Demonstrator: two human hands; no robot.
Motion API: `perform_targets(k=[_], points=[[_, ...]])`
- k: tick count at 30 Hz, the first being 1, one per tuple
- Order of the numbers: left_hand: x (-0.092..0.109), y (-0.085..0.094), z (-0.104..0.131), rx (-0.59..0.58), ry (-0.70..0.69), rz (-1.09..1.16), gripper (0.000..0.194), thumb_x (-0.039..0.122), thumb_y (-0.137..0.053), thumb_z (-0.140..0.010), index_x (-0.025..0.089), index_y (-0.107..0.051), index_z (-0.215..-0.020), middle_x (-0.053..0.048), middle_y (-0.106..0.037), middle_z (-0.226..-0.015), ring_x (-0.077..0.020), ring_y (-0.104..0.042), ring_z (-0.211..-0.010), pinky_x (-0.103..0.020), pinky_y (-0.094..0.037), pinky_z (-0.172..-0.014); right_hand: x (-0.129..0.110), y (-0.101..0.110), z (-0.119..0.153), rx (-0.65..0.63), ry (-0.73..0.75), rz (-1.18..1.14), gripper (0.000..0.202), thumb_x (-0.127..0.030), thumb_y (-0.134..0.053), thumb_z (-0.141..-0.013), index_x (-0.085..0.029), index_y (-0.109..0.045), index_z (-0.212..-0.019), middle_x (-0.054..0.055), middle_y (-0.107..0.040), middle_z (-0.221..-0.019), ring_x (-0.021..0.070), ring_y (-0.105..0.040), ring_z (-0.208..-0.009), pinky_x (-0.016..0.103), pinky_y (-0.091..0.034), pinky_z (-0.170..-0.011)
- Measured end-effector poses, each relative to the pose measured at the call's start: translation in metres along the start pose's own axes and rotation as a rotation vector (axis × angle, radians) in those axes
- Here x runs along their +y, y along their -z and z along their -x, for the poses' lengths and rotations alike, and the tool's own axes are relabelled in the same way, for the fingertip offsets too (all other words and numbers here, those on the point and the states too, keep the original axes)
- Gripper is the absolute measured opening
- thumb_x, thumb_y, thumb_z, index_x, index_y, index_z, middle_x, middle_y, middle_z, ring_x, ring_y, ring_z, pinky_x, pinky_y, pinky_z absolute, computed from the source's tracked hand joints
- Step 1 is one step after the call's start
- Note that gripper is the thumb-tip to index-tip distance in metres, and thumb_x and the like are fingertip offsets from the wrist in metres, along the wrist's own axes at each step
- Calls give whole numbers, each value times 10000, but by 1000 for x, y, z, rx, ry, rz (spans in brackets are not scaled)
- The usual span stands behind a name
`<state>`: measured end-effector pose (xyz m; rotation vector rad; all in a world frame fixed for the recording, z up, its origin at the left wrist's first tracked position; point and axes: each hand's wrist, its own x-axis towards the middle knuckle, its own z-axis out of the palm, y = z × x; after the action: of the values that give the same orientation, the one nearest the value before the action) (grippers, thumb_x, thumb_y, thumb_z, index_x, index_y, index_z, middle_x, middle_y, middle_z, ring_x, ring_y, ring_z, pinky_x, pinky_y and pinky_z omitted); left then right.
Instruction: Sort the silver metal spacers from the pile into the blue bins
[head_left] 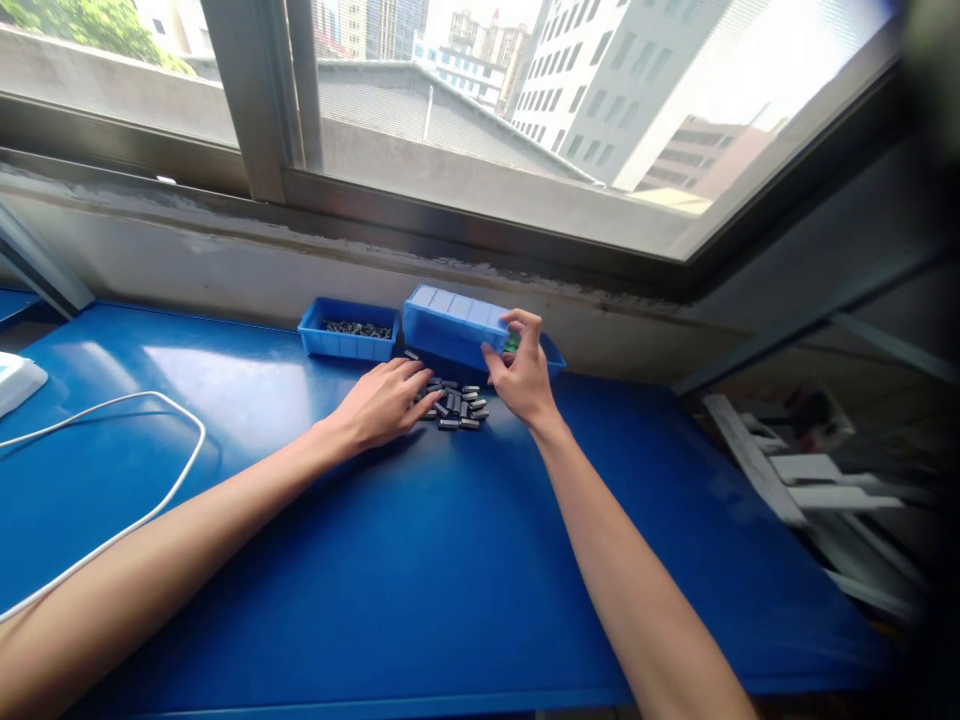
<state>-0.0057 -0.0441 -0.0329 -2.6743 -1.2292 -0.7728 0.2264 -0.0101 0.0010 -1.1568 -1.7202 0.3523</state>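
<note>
A blue plastic bin point(454, 325) is tipped on its side, its ribbed wall turned up, and my right hand point(523, 370) is closed around its right end. Something green shows beside those fingers, too small to name. Small dark rectangular pieces point(457, 405) lie in a loose pile on the blue table in front of the bin. My left hand point(391, 400) rests at the left side of the pile, palm down, fingers apart and touching some pieces. Whether any piece sits beneath its palm is hidden.
Left of the tipped bin stands an upright blue bin point(349, 345) with many small dark parts inside. Another blue bin point(553, 356) shows partly behind my right hand. A white cable point(196, 440) curves across the blue table point(420, 590) at left. The window wall borders the back.
</note>
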Motion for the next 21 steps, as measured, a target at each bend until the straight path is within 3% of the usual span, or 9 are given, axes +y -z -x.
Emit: perform_targets(k=[4, 7, 11, 14, 18, 21], points=[[-5, -1, 1, -107, 43, -53, 582, 511, -342, -1067, 92, -638, -1342, -184, -604, -1437, -304, -534, -1378, -422, -441, -1165, -20, 4, -30, -147, -193, 130, 450, -265, -648, -849, -292, -477, -1265, 50, -619, -1150, 86, -580, -548, 268, -552, -576], [-2, -1, -5, -163, 127, -77, 652, 538, -318, -1064, 58, -564, -1430, -237, -512, -1517, -350, -483, -1427, -458, -429, -1165, -26, 3, -46, -246, -283, 192, 455, -209, -634, -816, -289, -525, -1250, 22, -671, -1044, 90, -591, -471, 278, -557, -586], [4, 2, -8, -189, 162, -113, 652, 546, -314, -1062, 68, -572, -1424, -256, -481, -1535, -371, -488, -1417, -488, -449, -1127, -16, 2, -58, -275, -350, 215, 480, -195, -629, -798, -275, -568, -1267, -21, -696, -802, 137, -633, -478, 297, -574, -653], [4, 7, -2, -142, 129, -107, 592, 521, -320, -1068, 108, -627, -1361, -219, -504, -1527, -366, -477, -1417, -494, -452, -1114, -2, 2, -66, -316, -375, 284, 493, -195, -637, -797, -245, -610, -1287, -30, -683, -689, 155, -659, -513, 316, -581, -763], [2, 14, 9, -35, 118, -91, 483, 452, -367, -1067, 141, -670, -1279, -165, -601, -1420, -330, -538, -1317, -465, -474, -1074, 3, 1, -72, -387, -371, 360, 542, -184, -661, -780, -197, -631, -1321, 46, -747, -921, 150, -665, -535, 331, -578, -815], [-1, 17, 14, -26, 206, -111, 461, 443, -405, -1054, 132, -658, -1281, -161, -624, -1362, -316, -582, -1230, -435, -500, -1022, -5, -3, -61, -294, -317, 457, 609, -154, -639, -788, -183, -587, -1394, 111, -730, -1086, 211, -724, -716, 363, -573, -868]])
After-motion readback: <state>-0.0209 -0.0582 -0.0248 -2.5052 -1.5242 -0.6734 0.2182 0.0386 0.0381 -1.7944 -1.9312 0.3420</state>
